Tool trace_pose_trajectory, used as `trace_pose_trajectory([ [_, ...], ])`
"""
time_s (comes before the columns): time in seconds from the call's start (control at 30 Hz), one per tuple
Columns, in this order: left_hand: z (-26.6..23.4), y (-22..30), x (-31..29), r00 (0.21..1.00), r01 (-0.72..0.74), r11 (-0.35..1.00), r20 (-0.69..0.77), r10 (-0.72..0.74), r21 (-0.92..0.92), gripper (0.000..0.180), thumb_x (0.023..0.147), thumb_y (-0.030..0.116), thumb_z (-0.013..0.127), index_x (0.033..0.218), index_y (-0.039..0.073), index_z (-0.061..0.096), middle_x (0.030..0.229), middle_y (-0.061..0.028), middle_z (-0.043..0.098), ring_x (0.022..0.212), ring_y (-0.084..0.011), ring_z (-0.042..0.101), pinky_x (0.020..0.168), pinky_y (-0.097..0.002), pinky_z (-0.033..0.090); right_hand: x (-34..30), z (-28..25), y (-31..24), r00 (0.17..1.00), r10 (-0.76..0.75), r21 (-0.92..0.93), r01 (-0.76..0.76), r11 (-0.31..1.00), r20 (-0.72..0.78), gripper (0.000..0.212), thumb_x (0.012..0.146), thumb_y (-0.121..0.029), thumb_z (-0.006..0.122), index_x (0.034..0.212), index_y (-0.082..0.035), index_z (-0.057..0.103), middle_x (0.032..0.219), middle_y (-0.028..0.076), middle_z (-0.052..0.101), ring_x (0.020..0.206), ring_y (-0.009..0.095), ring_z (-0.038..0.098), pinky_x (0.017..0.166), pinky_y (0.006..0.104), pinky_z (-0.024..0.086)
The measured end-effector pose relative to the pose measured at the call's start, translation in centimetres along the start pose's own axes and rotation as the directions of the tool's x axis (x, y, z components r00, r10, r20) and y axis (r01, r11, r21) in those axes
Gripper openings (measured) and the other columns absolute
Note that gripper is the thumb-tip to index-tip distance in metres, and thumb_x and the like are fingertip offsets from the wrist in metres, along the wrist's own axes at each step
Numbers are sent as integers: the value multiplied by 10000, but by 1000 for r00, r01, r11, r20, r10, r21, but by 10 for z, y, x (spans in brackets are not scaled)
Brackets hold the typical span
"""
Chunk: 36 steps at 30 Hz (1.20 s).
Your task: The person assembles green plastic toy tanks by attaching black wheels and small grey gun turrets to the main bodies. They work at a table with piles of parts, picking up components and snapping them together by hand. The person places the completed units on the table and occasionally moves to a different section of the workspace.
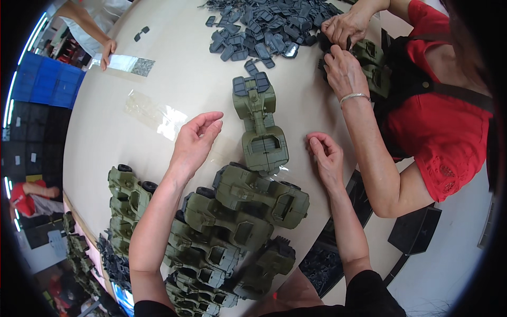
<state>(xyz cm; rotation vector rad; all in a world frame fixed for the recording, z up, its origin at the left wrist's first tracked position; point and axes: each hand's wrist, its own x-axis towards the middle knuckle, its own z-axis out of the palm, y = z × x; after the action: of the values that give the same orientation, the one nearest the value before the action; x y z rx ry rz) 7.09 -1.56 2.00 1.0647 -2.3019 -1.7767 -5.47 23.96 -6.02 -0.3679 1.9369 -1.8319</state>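
Observation:
An olive-green plastic toy vehicle body point(259, 124) lies between my hands, with two dark grey panel pieces point(251, 84) at its far end. To its left, my left hand point(196, 138) hovers with loosely bent fingers and thumb apart, holding nothing. My right hand point(327, 154) is off to the body's right, fingers curled loosely and nothing visible in them. Neither hand touches the body. Close to me, several more green vehicle bodies point(244, 182) lie in overlapping rows, some with black wheels.
A heap of dark grey panel pieces point(259, 26) covers the table's far middle. At right, a co-worker in red point(438, 127) handles another green body point(372, 68). Another person's hand point(108, 53) rests at the far left. Clear tape point(153, 113) lies on the tabletop point(100, 132).

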Motion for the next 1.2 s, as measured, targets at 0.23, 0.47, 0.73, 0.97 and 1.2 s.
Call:
trace_pose_trajectory([
  [0.23, -7, -2, 86, 962, -192, 973, -171, 213, 131, 261, 898, 225, 563, 1066, 41, 644, 872, -23, 658, 829, -103, 614, 685, -234, 461, -4, 5, 6, 988, -149, -163, 140, 977, -42, 106, 880, -79, 572, 912, 4, 630, 769, 1, 586, 686, 51, 484, 624, 197, 393],
  [0.47, -9, 47, 219, 789, -327, 854, -381, 483, 405, 252, 825, 194, 585, 1001, 36, 671, 801, -93, 676, 742, -179, 638, 706, -296, 489, 2, 2, -3, 952, -303, -300, 305, 904, 54, 71, 845, -48, 581, 867, -1, 629, 775, 53, 591, 654, 100, 517, 585, 209, 398],
  [0.73, -17, 49, 337, 526, -252, 629, -442, 727, 735, 279, 764, 131, 592, 1028, 143, 681, 952, -102, 641, 929, -298, 590, 824, -399, 481, 2, 1, -10, 958, -272, -341, 286, 896, 89, 91, 800, 23, 591, 867, -9, 642, 832, 83, 623, 647, 121, 568, 549, 222, 439],
  [0.97, -47, 57, 368, 399, -374, 457, -305, 865, 807, 195, 820, 163, 618, 993, 138, 704, 917, -60, 671, 886, -244, 625, 797, -321, 474, 5, -3, -12, 958, -262, -345, 286, 894, 117, 106, 774, 49, 599, 854, -3, 645, 840, 97, 624, 614, 122, 563, 549, 220, 445],
  [1.2, -54, 82, 291, 854, -448, 865, -396, 338, -226, 283, 903, 226, 587, 1089, 14, 607, 931, -49, 654, 901, -123, 628, 709, -236, 457, 4, -1, -10, 958, -268, -343, 286, 895, 100, 91, 781, 38, 596, 849, -2, 641, 831, 92, 621, 621, 127, 557, 561, 222, 440],
])
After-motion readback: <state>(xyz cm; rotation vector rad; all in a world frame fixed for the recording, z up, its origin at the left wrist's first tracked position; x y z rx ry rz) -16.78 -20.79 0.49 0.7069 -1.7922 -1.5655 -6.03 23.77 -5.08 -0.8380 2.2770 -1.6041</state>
